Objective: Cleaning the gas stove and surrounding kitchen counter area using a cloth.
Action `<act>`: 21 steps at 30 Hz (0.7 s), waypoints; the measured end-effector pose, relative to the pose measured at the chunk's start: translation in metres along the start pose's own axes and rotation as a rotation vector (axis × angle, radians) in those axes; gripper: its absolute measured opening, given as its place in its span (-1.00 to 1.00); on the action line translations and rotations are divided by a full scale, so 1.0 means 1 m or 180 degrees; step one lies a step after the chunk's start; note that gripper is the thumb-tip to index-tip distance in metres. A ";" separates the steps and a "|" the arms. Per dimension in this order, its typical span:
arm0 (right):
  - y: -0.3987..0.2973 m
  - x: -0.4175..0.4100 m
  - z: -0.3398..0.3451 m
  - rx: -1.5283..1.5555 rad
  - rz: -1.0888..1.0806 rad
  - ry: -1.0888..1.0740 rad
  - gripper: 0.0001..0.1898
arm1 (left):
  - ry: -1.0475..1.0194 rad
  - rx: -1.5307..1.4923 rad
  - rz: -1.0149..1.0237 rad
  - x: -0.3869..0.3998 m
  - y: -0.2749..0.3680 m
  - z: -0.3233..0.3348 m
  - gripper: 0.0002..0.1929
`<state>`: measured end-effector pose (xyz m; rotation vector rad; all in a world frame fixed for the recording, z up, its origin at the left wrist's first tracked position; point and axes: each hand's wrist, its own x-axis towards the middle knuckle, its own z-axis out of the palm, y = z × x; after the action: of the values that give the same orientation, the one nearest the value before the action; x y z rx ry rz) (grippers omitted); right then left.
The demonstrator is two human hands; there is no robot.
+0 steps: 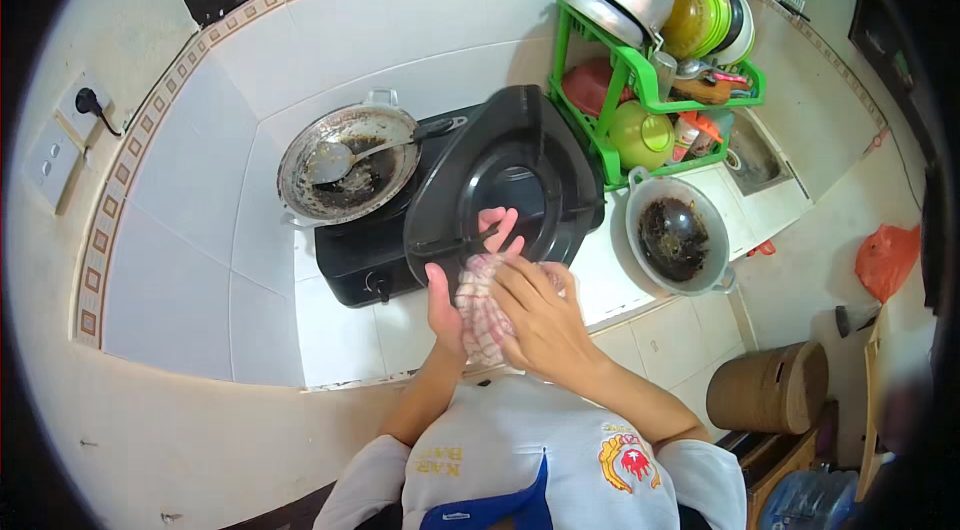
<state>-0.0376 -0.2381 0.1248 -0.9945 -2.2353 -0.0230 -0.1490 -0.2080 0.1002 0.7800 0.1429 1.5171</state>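
Note:
A black metal stove part (499, 155), large and roughly triangular with a round opening, lies tilted over the right side of a black gas stove (341, 260). Just in front of it, a checked cloth (480, 305) is bunched between both hands. My left hand (450, 305) reaches up beside and behind the cloth, thumb apart, its fingertips showing above it; how much it grips is hidden. My right hand (544, 312) lies over the cloth with fingers bent onto it. On the stove's left side sits a worn wok (289, 170) with a slotted metal spatula (330, 161) in it.
Right of the stove stands a green plastic dish rack (622, 65) holding pots, plates and bowls. An aluminium wok (637, 230) with dark residue sits at the counter's right edge, near a sink (757, 155). A brown cylindrical container (765, 387) stands below at right.

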 end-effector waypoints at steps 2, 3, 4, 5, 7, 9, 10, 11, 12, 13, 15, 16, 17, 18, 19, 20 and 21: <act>-0.007 0.018 -0.002 0.0223 0.0091 0.0012 -0.53 | -0.0222 -0.0094 0.0128 -0.005 -0.001 -0.003 -0.17; -0.008 0.021 -0.003 0.0445 0.0195 0.0025 -0.54 | -0.0444 -0.0190 0.0243 -0.005 -0.001 -0.003 -0.18; -0.009 0.019 -0.002 0.0343 0.0070 0.0098 -0.54 | -0.0262 -0.0020 0.0110 -0.006 0.004 0.003 -0.22; -0.006 0.011 -0.001 0.0334 0.0075 0.0093 -0.54 | -0.0263 -0.0031 0.0106 -0.004 0.004 0.002 -0.22; 0.009 -0.008 -0.003 0.0299 -0.0305 -0.0164 -0.53 | 0.0191 -0.0274 0.0247 -0.002 0.011 0.000 -0.26; 0.021 -0.014 -0.014 0.0289 -0.0361 -0.0440 -0.60 | -0.0045 0.0081 0.0301 -0.002 0.006 -0.012 -0.29; 0.028 -0.019 -0.011 0.1859 0.0379 -0.0239 -0.60 | 0.0040 -0.0169 0.0204 0.000 0.003 -0.012 -0.29; 0.034 -0.023 -0.010 0.3418 0.1137 -0.0007 -0.59 | 0.0125 -0.0417 0.0106 0.001 0.001 -0.013 -0.30; 0.038 -0.024 -0.009 0.3451 0.1451 0.0805 -0.53 | 0.0147 -0.0620 0.0092 0.001 0.003 -0.019 -0.34; 0.044 -0.026 -0.010 0.3444 0.1753 0.1624 -0.46 | 0.0161 -0.0557 0.0088 0.000 0.007 -0.022 -0.38; 0.067 -0.036 -0.035 0.4554 0.2818 0.2408 -0.41 | 0.0037 -0.0703 0.0191 0.001 0.009 -0.027 -0.35; 0.085 -0.034 -0.050 0.5146 0.2887 0.2451 -0.53 | 0.0041 -0.0707 0.0187 0.001 0.011 -0.027 -0.35; 0.089 -0.030 -0.065 0.5269 0.2933 0.2749 -0.56 | 0.0132 -0.0635 0.0237 0.004 0.012 -0.025 -0.33; 0.088 -0.032 -0.066 0.5460 0.2555 0.2541 -0.55 | 0.0227 -0.0546 0.0304 0.005 0.011 -0.023 -0.32; 0.086 -0.035 -0.064 0.5632 0.2174 0.2327 -0.54 | 0.0223 -0.0552 0.0289 0.004 0.009 -0.022 -0.32; 0.081 -0.032 -0.048 0.5000 0.2728 0.2970 -0.54 | 0.0113 -0.0737 0.0342 0.002 0.006 -0.021 -0.31; 0.075 -0.028 -0.024 0.4285 0.3234 0.3602 -0.54 | -0.0015 -0.0925 0.0372 0.002 0.002 -0.020 -0.30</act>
<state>0.0393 -0.2091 0.1083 -0.7936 -0.2871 0.9483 -0.1615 -0.1993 0.0869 0.5665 -0.1273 1.6021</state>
